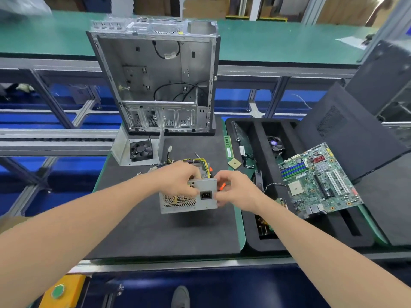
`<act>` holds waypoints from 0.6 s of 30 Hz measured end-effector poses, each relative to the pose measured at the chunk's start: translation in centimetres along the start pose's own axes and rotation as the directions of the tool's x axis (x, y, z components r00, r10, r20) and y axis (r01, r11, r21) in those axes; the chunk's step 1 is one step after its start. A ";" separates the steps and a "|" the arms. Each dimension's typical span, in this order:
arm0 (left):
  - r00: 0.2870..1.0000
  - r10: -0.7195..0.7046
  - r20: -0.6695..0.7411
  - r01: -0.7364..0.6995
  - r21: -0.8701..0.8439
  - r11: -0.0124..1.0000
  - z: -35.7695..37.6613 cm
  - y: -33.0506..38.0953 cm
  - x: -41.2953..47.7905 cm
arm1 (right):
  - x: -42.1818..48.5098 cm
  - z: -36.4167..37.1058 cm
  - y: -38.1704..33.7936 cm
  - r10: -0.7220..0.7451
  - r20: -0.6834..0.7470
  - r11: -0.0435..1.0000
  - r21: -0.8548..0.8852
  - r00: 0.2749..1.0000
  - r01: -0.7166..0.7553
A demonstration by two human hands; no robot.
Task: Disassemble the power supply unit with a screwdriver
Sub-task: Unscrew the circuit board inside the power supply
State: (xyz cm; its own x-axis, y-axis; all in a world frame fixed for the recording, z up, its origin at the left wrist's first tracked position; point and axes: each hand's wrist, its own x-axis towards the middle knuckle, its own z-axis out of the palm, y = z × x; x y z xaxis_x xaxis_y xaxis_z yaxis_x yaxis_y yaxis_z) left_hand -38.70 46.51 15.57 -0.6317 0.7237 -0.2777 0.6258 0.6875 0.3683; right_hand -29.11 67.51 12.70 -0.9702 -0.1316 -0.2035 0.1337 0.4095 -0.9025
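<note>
Left hand (178,181) curls over the top of the power supply unit (186,202), and right hand (235,190) pinches its socket end, holding it over the dark mat (155,230) on the tabletop. An orange-handled screwdriver (222,186) shows just behind. The empty computer case (155,74) stands farther back.

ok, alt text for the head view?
Left hand and right hand grip a grey power supply unit over a dark mat, socket face toward the camera. An orange-handled screwdriver shows behind it; an open PC case stands beyond, a motherboard lies at right.
</note>
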 end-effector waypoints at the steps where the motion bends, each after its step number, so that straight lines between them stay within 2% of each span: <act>1: 1.000 0.003 0.000 -0.003 -0.005 1.000 0.2 0.0 0.0 | 0.0 0.2 0.0 -0.011 -0.030 0.998 -0.055 0.999 0.010; 5: 1.000 0.025 -0.009 -0.025 -0.041 0.999 0.7 -0.6 -0.2 | -0.2 0.3 0.4 -0.013 -0.057 0.989 -0.147 0.998 0.005; 13: 0.995 0.091 -0.027 -0.092 -0.022 0.996 1.9 -0.4 -0.5 | -0.7 -0.1 1.6 -0.054 0.007 0.966 -0.252 0.999 0.054; 18: 0.995 0.097 -0.013 -0.097 -0.069 0.993 1.4 -0.3 -0.1 | -0.7 0.0 1.8 -0.051 -0.032 0.980 -0.195 0.998 0.044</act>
State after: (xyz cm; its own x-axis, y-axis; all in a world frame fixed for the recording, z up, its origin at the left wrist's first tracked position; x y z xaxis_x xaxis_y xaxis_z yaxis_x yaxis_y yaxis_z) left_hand -38.17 46.33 14.30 -0.5744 0.7859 -0.2289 0.6514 0.6082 0.4537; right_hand -28.23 68.34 11.21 -0.9816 -0.1237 -0.1452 0.0492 0.5713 -0.8193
